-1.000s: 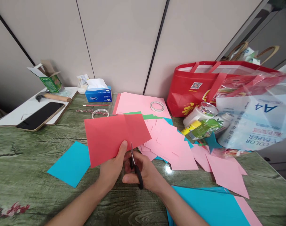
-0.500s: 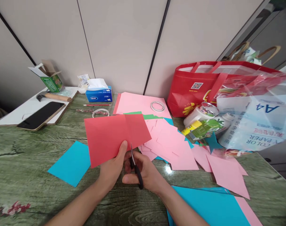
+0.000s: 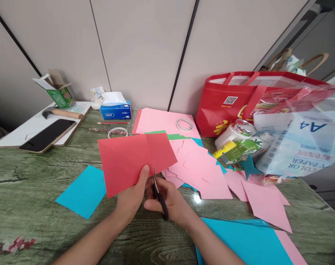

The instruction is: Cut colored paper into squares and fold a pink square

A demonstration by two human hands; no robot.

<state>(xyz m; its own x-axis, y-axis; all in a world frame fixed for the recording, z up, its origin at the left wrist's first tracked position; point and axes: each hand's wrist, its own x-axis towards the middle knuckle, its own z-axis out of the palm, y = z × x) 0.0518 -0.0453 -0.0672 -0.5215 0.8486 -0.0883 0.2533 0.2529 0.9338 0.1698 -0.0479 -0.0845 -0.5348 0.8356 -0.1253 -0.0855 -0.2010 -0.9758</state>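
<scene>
My left hand (image 3: 133, 195) pinches the lower edge of a red sheet of paper (image 3: 131, 158) and holds it up above the green wood-grain table (image 3: 32, 191); a crease runs down the sheet. My right hand (image 3: 171, 202) is closed round the black handles of a pair of scissors (image 3: 158, 193). The blades point up at the sheet's bottom edge, just right of my left thumb.
Pink paper pieces (image 3: 200, 169) and blue sheets (image 3: 83, 191) lie around my hands. A red bag (image 3: 228, 103), a packet of colour paper (image 3: 297, 143), bottles, tape rolls (image 3: 184, 124), a tissue box (image 3: 115, 109), a phone (image 3: 47, 135) and a hammer (image 3: 62, 113) stand farther back.
</scene>
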